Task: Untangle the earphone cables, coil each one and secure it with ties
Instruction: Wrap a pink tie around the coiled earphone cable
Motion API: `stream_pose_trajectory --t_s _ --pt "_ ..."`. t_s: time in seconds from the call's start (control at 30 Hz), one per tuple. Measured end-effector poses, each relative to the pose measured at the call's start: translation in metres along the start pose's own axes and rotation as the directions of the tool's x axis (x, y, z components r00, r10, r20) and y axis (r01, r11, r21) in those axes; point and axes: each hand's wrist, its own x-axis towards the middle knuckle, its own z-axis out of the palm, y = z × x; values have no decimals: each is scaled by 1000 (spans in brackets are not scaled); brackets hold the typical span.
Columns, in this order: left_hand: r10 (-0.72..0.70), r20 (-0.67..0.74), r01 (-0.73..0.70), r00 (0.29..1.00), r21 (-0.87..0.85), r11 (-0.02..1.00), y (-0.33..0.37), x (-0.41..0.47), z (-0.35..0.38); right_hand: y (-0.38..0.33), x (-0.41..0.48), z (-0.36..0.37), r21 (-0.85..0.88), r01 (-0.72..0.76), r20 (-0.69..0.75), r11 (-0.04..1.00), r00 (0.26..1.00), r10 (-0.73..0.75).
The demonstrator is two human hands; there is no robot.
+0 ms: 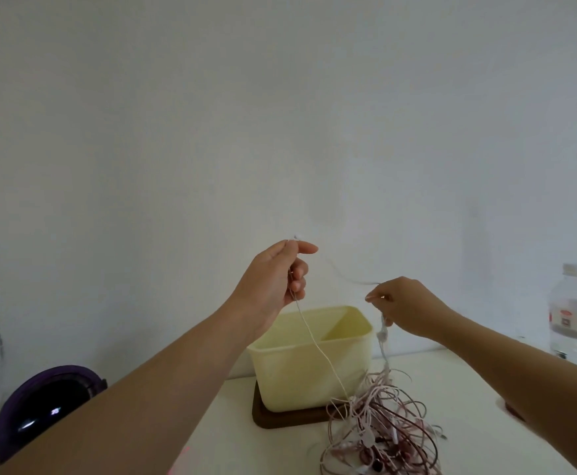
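Note:
A tangled heap of pink and white earphone cables [379, 437] lies on the white table, in front of a pale yellow tub. My left hand [273, 275] is raised above the tub and pinches the end of one thin white cable [317, 347], which hangs from it down into the heap. My right hand [403, 305] is lifted at about the same height and pinches another stretch of white cable [383, 341]; a blurred strand runs up between the two hands. I see no ties.
The pale yellow plastic tub [314, 358] stands on a dark wooden board [280, 418] near the wall. A clear water bottle [576, 313] stands at the right edge. A dark purple rounded object [43, 406] sits at the lower left. A white wall is behind.

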Motion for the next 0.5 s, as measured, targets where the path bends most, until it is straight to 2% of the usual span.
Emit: stream_pose_trajectory --t_s 0.2,0.33,0.5 --pt "47 -88 -52 995 -60 997 5 2 -6 -1 3 -2 50 40 -30 998 999 -39" --pt "65 -105 -73 992 -77 994 8 2 -9 -3 2 -5 265 -32 49 964 999 20" --pt "60 -109 -68 992 -71 995 9 1 -9 -9 1 -4 117 -19 107 993 994 7"
